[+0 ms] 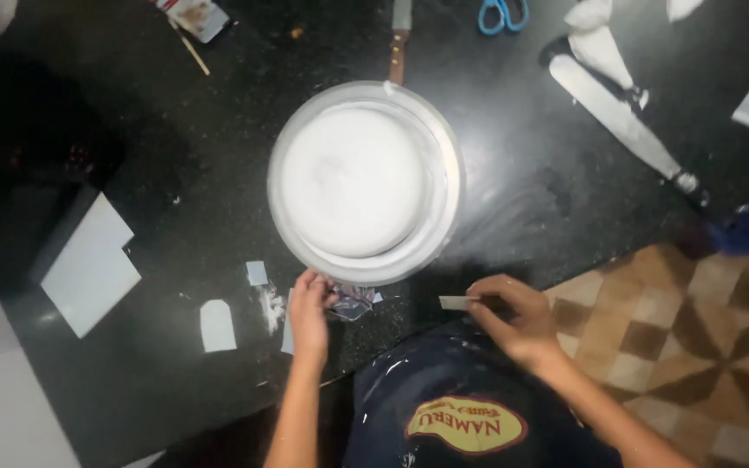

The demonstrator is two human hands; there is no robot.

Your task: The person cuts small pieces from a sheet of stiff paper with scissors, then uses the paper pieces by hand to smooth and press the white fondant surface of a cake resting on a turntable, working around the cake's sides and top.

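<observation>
The left hand [309, 308] pinches a crumpled clear wrapper [353, 302] at the near rim of the stand [448, 186] bearing the white cake [353, 178]. The right hand [513, 316], fingers closed, grips a small flat scraper [457, 302]. The frosting looks soft, easily marred; handle by the stand's rim.

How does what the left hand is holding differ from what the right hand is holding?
The left hand pinches a crumpled clear wrapper right at the rim of the round stand; the right hand holds a small flat pale strip away from the stand. The wrapper is wrinkled and see-through, the strip straight and opaque. Both are small and held near the counter's front edge.
</observation>
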